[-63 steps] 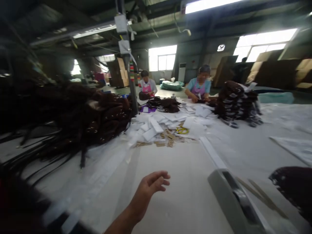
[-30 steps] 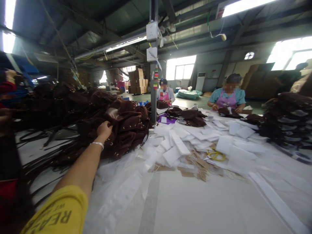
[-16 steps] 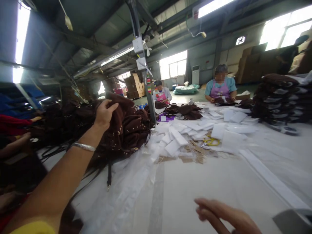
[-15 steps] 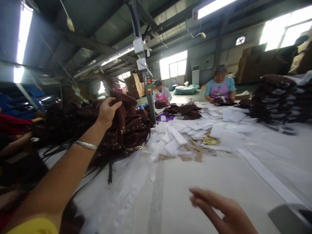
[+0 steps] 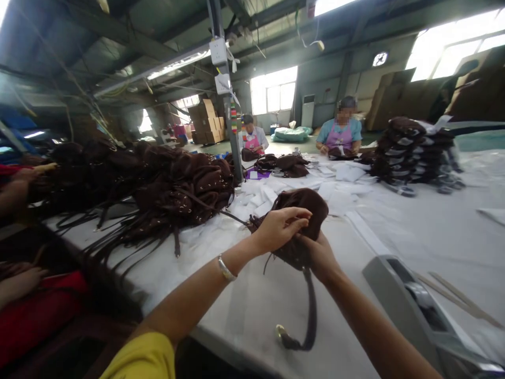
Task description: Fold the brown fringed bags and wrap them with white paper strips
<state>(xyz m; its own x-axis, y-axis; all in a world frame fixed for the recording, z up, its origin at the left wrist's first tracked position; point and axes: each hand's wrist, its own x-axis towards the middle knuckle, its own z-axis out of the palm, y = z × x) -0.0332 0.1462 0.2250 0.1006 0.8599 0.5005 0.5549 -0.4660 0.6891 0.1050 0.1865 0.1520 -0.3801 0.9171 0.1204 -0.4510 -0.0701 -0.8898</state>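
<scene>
A dark brown bag (image 5: 315, 208) is held up over the white table in front of me. My left hand (image 5: 282, 226) grips its near left side, thumb and fingers closed together. My right hand (image 5: 320, 255) is wrapped around the bag's lower right side, with its fingertips hidden behind the material. From the bag hangs a dark strap (image 5: 311, 310) with a gold-coloured metal end, reaching down to the tabletop. Another thin strap stretches left from the bag toward a large heap of similar brown bags (image 5: 205, 181).
White foam sheets (image 5: 349, 172) lie beyond the bag. A stack of brown bags (image 5: 406, 152) stands at the back right. Near my right arm is a grey tape dispenser (image 5: 410, 305). A metal post (image 5: 235, 137) rises by the heap. Two people sit across the table; another person's arms show at left.
My left hand has brought a brown bag from the heap rightward to the middle. My right hand, earlier empty over the table, now holds the bag too. The view has shifted.
</scene>
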